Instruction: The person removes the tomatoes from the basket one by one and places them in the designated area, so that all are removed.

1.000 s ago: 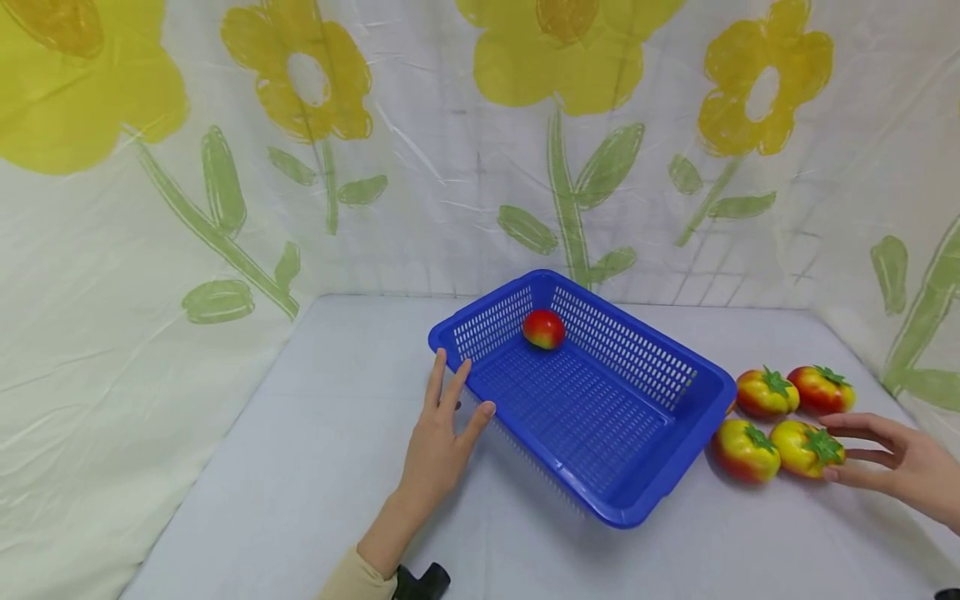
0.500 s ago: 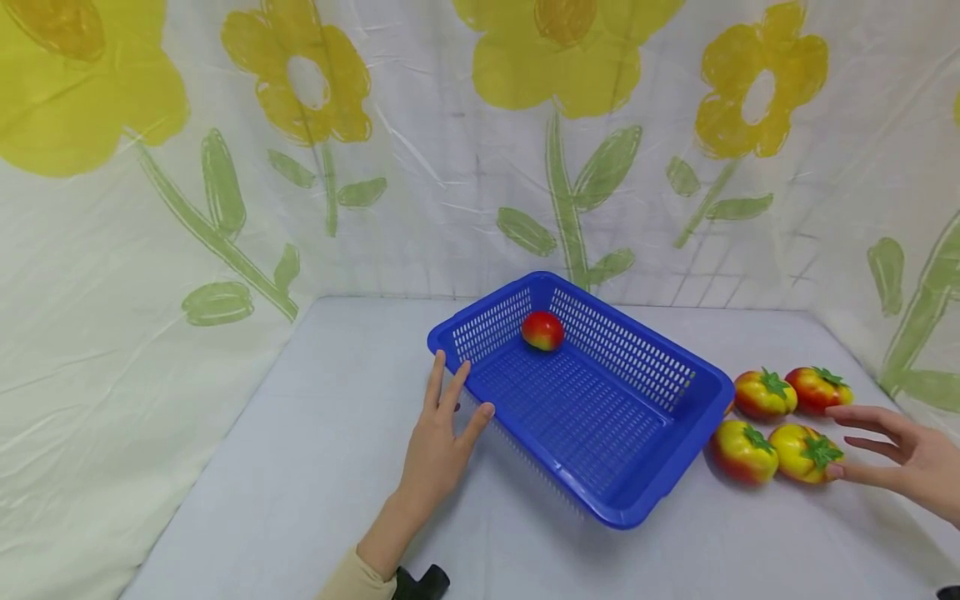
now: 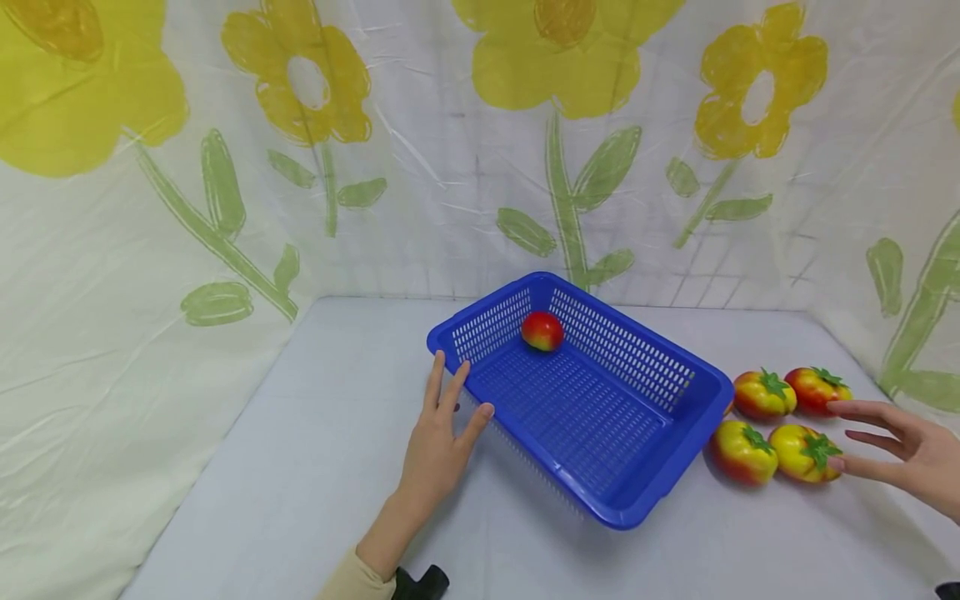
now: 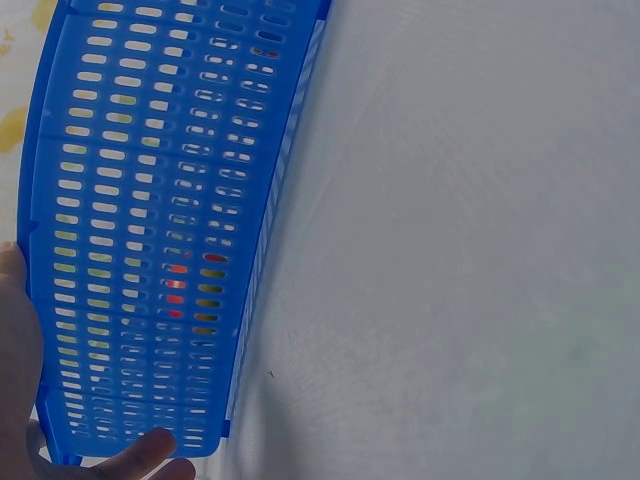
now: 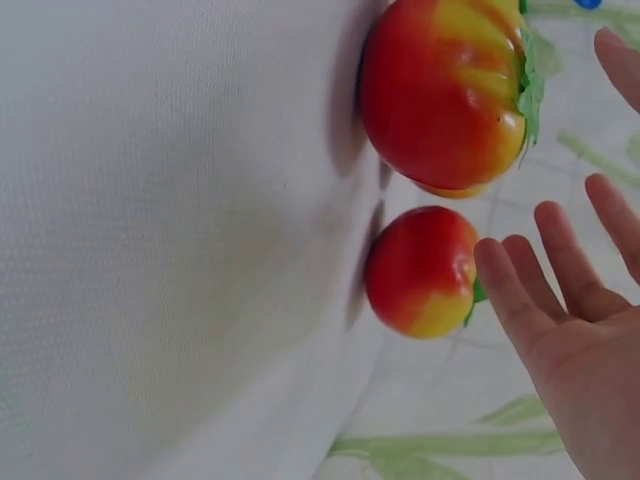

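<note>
A blue plastic basket (image 3: pixel 577 400) stands in the middle of the table, with one red-and-yellow tomato (image 3: pixel 542 331) in its far left corner. My left hand (image 3: pixel 438 446) has its fingers spread and straight, fingertips at the basket's near left rim. In the left wrist view, the basket's slotted side wall (image 4: pixel 150 200) fills the left part. At the right, my right hand (image 3: pixel 903 454) is open and holds nothing. Its thumb tip is right at the stem side of a mostly yellow tomato (image 3: pixel 802 452); in the right wrist view a redder tomato (image 5: pixel 425 270) shows beyond the fingers.
Beside that yellow tomato lie another yellow-red tomato (image 3: pixel 742 452) and two redder ones at the back, one tomato (image 3: pixel 765 394) nearer the basket and one tomato (image 3: pixel 819 390) farther right. A flower-printed curtain (image 3: pixel 420 167) hangs behind the white table (image 3: pixel 315 467).
My right hand has drawn slightly back to the right from the yellow tomato, its fingers spreading apart. The left hand and basket have stayed in place.
</note>
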A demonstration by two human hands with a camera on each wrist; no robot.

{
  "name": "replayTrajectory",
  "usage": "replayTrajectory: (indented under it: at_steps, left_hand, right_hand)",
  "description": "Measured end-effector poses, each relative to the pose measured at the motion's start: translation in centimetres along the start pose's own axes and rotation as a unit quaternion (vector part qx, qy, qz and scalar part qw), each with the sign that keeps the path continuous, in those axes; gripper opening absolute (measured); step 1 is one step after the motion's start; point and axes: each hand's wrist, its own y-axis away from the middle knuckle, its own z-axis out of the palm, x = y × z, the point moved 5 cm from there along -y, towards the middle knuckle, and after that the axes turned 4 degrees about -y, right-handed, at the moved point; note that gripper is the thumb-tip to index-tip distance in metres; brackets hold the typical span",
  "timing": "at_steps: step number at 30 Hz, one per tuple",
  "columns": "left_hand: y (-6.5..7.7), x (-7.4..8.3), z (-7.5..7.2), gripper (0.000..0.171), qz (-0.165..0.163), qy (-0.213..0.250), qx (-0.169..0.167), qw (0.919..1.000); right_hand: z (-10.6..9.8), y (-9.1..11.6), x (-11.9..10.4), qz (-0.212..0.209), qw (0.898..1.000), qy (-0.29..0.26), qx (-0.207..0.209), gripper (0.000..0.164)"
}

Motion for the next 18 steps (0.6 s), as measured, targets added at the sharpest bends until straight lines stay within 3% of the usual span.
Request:
replayTrajectory:
  at_steps: [9, 18]
  left_hand:
    - [-0.1, 0.0, 0.0, 0.069, -0.005, 0.001, -0.004, 1.0]
    - [0.0, -0.3, 0.2, 0.067, 0.003, 0.002, 0.0, 1.0]
  right_hand:
    - [-0.2, -0.1, -0.7, 0.001, 1.0, -0.011, 0.009, 0.081]
    - [-0.9, -0.3, -2.4, -0.049, 0.995, -0.052, 0.07, 0.061]
